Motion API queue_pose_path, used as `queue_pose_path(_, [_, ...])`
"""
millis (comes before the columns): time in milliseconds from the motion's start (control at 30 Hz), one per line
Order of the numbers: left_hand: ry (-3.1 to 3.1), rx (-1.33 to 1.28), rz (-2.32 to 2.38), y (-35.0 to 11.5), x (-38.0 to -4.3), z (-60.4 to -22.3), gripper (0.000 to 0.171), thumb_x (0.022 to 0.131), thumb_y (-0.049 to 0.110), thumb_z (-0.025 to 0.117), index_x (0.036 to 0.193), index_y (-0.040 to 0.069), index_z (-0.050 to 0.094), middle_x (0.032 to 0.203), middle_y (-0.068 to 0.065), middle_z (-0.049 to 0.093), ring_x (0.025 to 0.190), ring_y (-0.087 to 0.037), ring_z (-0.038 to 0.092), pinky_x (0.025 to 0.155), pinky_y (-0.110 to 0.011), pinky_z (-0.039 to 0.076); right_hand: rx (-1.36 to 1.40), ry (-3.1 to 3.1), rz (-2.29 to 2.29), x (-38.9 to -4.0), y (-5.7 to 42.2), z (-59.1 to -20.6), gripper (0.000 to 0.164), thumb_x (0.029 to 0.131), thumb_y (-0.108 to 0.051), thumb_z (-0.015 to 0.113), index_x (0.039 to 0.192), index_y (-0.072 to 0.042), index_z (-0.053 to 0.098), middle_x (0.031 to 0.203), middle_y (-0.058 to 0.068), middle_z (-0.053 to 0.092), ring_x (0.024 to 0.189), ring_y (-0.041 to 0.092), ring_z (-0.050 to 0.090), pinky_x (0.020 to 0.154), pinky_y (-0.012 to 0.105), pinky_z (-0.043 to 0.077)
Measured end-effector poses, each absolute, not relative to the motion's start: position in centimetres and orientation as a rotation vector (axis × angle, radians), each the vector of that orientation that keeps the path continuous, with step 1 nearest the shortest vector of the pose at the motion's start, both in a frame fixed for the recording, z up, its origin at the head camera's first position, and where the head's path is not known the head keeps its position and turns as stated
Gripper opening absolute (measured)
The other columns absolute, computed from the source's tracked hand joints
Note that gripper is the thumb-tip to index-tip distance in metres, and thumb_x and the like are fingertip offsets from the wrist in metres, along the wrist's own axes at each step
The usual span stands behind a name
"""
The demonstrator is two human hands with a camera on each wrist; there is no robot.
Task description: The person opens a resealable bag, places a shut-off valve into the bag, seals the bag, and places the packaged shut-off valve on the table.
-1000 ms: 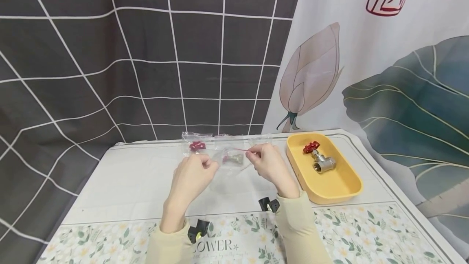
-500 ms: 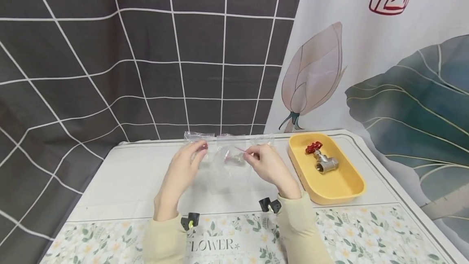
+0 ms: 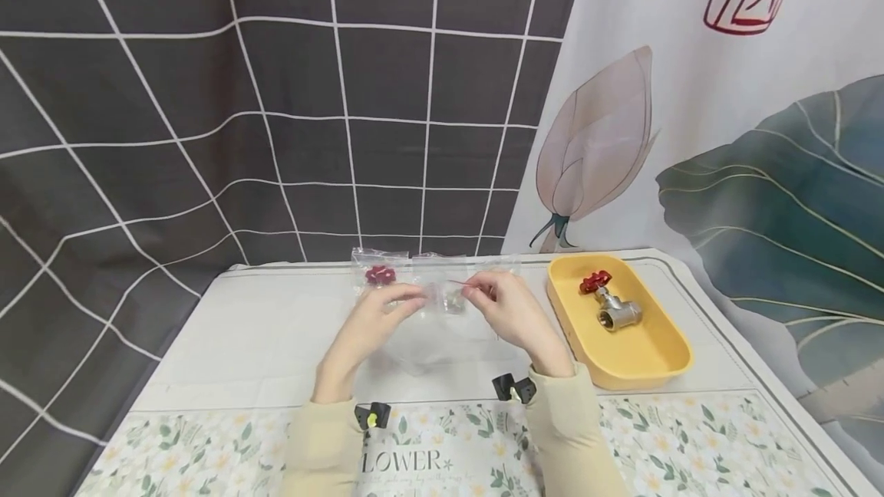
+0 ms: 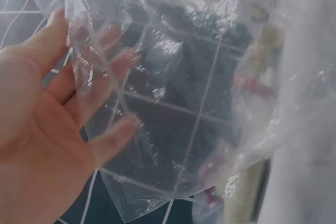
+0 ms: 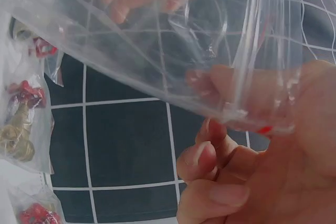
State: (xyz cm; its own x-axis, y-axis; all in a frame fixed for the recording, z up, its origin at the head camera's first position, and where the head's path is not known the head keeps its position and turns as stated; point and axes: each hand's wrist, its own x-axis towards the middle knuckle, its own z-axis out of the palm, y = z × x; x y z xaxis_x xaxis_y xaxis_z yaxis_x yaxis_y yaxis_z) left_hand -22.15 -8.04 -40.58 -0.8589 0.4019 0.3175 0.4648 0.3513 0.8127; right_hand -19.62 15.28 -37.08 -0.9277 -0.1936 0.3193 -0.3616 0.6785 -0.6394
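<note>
A clear zip bag (image 4: 173,72) hangs between the two hands, thin and creased, and looks empty. At its right edge, beside the red zip strip, the right hand (image 3: 509,313) pinches the plastic between thumb and forefinger. The left hand (image 3: 369,324) pinches the opposite edge. In the left wrist view, the left hand's other fingers (image 4: 123,129) spread behind the see-through film. Behind the bag lie small bagged valves; one has a red handwheel (image 3: 380,274), and a brass-coloured valve (image 5: 18,132) shows in the right wrist view.
On the right stands a yellow tray (image 3: 652,355) holding a bare metal valve (image 3: 619,314) with a red handwheel. Bagged valves line the back of the white table (image 3: 235,336). A flower-print mat (image 3: 663,436) covers the front, and a dark grid curtain (image 3: 276,67) hangs behind.
The left hand swung left half a second ago, then came back right to the bag's edge. The right hand stays nearly in place, holding its edge throughout.
</note>
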Motion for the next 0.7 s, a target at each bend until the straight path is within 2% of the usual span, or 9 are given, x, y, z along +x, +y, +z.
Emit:
queue_pose_path(100, [-2.523,-0.796,-1.547,-7.5,-22.2,-40.7,0.026,0.095,0.027,0.065,0.112,0.009,0.072,0.113,-0.002,0.071,0.106,-0.022,0.065,0.097,-0.048,0.048,0.428,-2.657,1.089,-19.7,15.5,-37.3,0.009,0.094,-0.012,0.066,0.092,-0.010,0.074,0.084,0.000,0.062,0.070,0.014,0.051,0.062,0.031,0.044])
queue_pose_path(267, [-2.515,-0.747,-1.498,-7.2,-22.2,-40.8,0.022,0.096,0.026,0.064,0.110,0.012,0.073,0.108,0.001,0.072,0.105,-0.020,0.066,0.096,-0.045,0.049,0.470,-2.665,1.122,-19.9,15.7,-37.1,0.010,0.095,-0.017,0.064,0.094,-0.012,0.073,0.083,-0.002,0.064,0.069,0.014,0.053,0.061,0.031,0.045])
queue_pose_path(367, [-2.510,-0.744,-1.484,-7.3,-22.2,-40.8,0.022,0.096,0.027,0.063,0.110,0.014,0.073,0.108,0.002,0.072,0.104,-0.019,0.066,0.096,-0.044,0.049,0.499,-2.663,1.183,-20.0,16.3,-36.9,0.014,0.097,-0.019,0.063,0.100,-0.009,0.072,0.092,-0.001,0.066,0.078,0.015,0.058,0.069,0.032,0.049])
queue_pose_path(467, [-2.516,-0.742,-1.471,-7.3,-22.0,-40.7,0.023,0.097,0.027,0.061,0.112,0.012,0.072,0.108,0.001,0.072,0.104,-0.020,0.066,0.097,-0.044,0.048,0.489,-2.653,1.327,-20.1,17.6,-36.9,0.021,0.098,-0.022,0.062,0.110,-0.006,0.068,0.101,0.006,0.068,0.087,0.021,0.063,0.076,0.036,0.052])
queue_pose_path(567, [-2.532,-0.731,-1.454,-7.4,-21.9,-40.6,0.023,0.097,0.026,0.061,0.112,0.011,0.072,0.109,0.001,0.072,0.104,-0.021,0.066,0.097,-0.045,0.048,0.350,-2.622,1.542,-20.0,19.7,-37.0,0.032,0.099,-0.026,0.061,0.121,-0.004,0.062,0.112,0.011,0.065,0.096,0.025,0.062,0.082,0.039,0.053])
queue_pose_path(700, [-2.555,-0.739,-1.434,-7.4,-22.0,-40.5,0.023,0.098,0.026,0.061,0.112,0.012,0.071,0.110,0.000,0.071,0.104,-0.022,0.066,0.097,-0.045,0.048,0.013,-2.512,1.762,-19.6,23.0,-37.9,0.044,0.101,-0.032,0.056,0.134,-0.003,0.052,0.126,0.016,0.056,0.105,0.028,0.057,0.083,0.037,0.054])
